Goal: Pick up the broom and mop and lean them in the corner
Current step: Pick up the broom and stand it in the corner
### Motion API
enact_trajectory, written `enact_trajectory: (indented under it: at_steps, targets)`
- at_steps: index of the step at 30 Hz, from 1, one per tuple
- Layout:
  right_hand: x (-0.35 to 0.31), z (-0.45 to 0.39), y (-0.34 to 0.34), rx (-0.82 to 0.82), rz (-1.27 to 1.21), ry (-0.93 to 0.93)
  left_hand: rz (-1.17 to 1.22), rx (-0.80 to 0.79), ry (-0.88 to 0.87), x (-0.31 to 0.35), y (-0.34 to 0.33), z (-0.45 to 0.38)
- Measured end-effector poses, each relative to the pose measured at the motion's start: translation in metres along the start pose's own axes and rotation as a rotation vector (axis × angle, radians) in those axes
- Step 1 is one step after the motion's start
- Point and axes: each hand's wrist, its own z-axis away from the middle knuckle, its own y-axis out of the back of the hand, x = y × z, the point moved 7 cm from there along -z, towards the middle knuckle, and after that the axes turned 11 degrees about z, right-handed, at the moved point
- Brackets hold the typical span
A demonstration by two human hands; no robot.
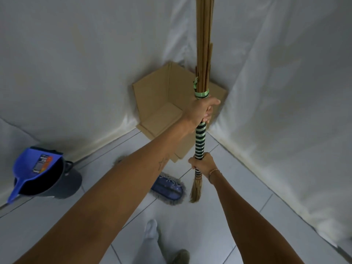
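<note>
- Walls (76, 63) draped in white sheeting, meeting in a corner at about 12 o'clock; tiled floor (219, 216) below, pale with dark grout lines.
- Cardboard box (162, 103), opened and flattened into the corner, filling the very spot meant for the leaning.
- Broom (203, 54) held nearly upright at about 1 o'clock, bundled stick handle running out of view at the top, green-and-dark banded wrap in the middle, straw tuft hanging at the bottom, clear of the floor.
- Dark bucket (62, 183) at 9 o'clock against the left wall, blue dustpan (32, 168) propped in it.
- Mop (167, 189), blue flat head with grey fringe, lying on the floor at about 6 o'clock from the broom, partly hidden under the left forearm; handle not visible, not yet picked up.
- Left hand (202, 111), grip closed around the broom just below the green tie.
- Right hand (204, 164), grip closed around the banded wrap lower down, just above the tuft.
- Likely risks: slick cardboard letting the broom's foot skid out once released; too steep a lean tipping it back toward the mop; tuft bending and rolling sideways along the sheeting.
</note>
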Motion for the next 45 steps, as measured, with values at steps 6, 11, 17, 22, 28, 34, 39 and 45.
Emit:
enact_trajectory:
  at_steps: [6,11,17,22,28,34,39,45]
  targets:
    - [-0.026,-0.09,0.027,-0.006,-0.006,0.045,-0.017,0.045,-0.057,0.013,0.013,-0.091]
    - [-0.055,-0.152,0.059,0.0,-0.015,0.066,-0.006,0.064,-0.062,0.033,0.016,-0.159]
    - [-0.094,-0.206,0.092,0.0,-0.059,0.086,-0.036,0.027,-0.102,0.063,0.003,-0.225]
    - [-0.104,-0.274,0.11,-0.046,-0.066,0.109,-0.047,0.063,-0.117,0.062,0.013,-0.296]
    - [-0.117,-0.387,0.141,-0.122,-0.047,0.098,-0.045,0.156,-0.134,0.057,0.024,-0.415]
    - [-0.158,-0.493,0.179,-0.277,0.06,0.138,-0.093,0.266,-0.112,0.07,0.036,-0.528]
    - [-0.189,-0.543,0.19,-0.434,0.285,0.203,-0.078,0.321,-0.146,0.084,0.064,-0.567]
    - [-0.223,-0.577,0.175,-0.515,0.419,0.262,-0.126,0.392,-0.166,0.1,0.103,-0.595]
